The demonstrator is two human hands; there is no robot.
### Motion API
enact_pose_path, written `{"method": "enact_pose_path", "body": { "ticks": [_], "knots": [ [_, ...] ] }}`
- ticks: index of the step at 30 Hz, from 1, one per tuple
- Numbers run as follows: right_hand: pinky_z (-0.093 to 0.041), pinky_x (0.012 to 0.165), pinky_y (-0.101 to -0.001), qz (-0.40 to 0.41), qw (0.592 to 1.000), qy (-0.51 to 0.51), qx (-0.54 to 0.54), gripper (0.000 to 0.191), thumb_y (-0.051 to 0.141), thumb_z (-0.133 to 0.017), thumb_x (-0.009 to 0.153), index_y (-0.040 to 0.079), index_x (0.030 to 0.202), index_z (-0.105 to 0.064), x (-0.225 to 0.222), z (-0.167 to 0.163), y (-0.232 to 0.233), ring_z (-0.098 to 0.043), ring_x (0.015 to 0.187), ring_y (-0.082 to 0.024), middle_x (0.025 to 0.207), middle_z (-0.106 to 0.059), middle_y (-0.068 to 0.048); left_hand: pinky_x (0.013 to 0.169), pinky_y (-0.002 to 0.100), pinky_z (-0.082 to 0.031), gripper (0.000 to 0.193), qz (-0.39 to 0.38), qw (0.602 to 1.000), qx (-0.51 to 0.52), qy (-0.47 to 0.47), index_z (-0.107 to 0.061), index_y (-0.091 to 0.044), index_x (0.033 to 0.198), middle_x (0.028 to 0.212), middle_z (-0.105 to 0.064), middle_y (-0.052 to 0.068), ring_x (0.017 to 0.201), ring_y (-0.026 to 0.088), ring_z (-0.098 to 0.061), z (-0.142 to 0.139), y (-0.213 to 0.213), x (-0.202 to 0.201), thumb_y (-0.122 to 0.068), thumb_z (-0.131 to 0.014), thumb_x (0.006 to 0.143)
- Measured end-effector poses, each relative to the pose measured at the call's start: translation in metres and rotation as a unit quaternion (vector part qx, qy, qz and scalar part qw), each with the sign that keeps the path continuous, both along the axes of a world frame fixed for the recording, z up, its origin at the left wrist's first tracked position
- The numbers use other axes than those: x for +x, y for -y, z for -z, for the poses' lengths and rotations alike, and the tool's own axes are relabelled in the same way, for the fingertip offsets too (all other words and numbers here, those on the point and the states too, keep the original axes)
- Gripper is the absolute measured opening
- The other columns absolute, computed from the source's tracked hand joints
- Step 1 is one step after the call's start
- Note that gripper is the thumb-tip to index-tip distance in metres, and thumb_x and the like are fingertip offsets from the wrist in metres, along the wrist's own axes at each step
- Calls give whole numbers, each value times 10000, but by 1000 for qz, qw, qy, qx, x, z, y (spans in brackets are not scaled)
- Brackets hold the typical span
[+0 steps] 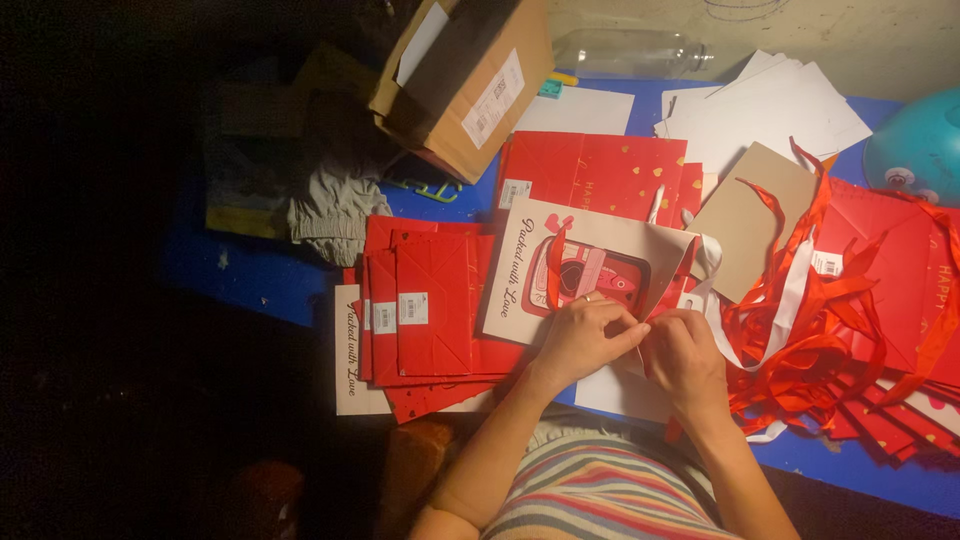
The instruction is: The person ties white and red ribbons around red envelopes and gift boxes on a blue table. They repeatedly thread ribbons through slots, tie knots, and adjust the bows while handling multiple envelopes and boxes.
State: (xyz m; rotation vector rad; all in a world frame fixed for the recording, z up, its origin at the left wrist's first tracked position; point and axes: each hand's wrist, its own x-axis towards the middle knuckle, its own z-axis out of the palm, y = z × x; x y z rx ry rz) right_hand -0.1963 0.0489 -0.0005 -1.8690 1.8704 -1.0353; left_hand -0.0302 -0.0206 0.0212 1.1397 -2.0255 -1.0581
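A beige paper gift bag [600, 240] with a red picture on its front lies flat on the blue table [250, 270] in front of me. My left hand [585, 340] and my right hand [685, 360] meet at the bag's near right edge. Both pinch a red ribbon handle [668, 300] there. A second red ribbon loop [553, 265] lies across the bag's front. Under the bag sit flat red gift bags with small gold hearts [600, 170].
A stack of folded red bags [425, 310] lies to the left. Loose red ribbons [810, 330] are heaped on more red bags at the right. Behind stand a cardboard box [470, 80], white sheets [770, 110], a clear plastic bottle [630, 50] and a teal round object [920, 150].
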Motion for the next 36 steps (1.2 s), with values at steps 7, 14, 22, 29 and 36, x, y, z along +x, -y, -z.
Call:
{"method": "enact_pose_path", "body": {
  "ticks": [7, 14, 22, 29, 36],
  "knots": [
    [-506, 827, -391, 60, 990, 124, 35, 89, 45, -616, 1022, 38, 1099, -572, -7, 7, -5, -624, 927, -289, 1057, -586, -125, 753, 376, -555, 240, -4, 1000, -9, 9, -748, -126, 806, 798, -729, 35, 836, 226, -692, 1, 1, -1, -350, -748, 893],
    [-500, 774, -422, -13, 999, 51, -1, 250, 46, -704, 846, 25, 1077, -610, 2, -6, 0, -615, 920, -351, 1005, -604, -154, 752, 376, -554, 238, 0, 1000, -1, 4, -749, -128, 802, 791, -727, 39, 826, 225, -689, 1, 0, 0, -344, -743, 901],
    [-500, 822, -410, 59, 994, 93, 5, 120, -12, -645, 977, 20, 1081, -595, -5, 6, -4, -618, 941, -302, 1040, -594, -137, 769, 380, -554, 233, -3, 1000, -7, 1, -746, -125, 812, 815, -726, 48, 864, 233, -696, -1, 0, 0, -342, -743, 896],
    [-542, 803, -351, -2, 994, 109, 7, 225, 21, -702, 881, 6, 1095, -635, 0, -5, -1, -668, 883, -239, 1163, -591, -155, 777, 380, -552, 233, 5, 1000, -9, -2, -745, -122, 816, 821, -730, 45, 872, 238, -695, 0, 1, 0, -337, -734, 907],
    [-536, 780, -359, 15, 996, 87, 29, 160, 53, -717, 901, 23, 1042, -648, -1, 7, -4, -669, 886, -246, 1059, -628, -114, 762, 376, -556, 231, 3, 1000, 2, 5, -755, -128, 815, 801, -730, 35, 848, 231, -697, 1, 1, 1, -339, -733, 906]
  ]
}}
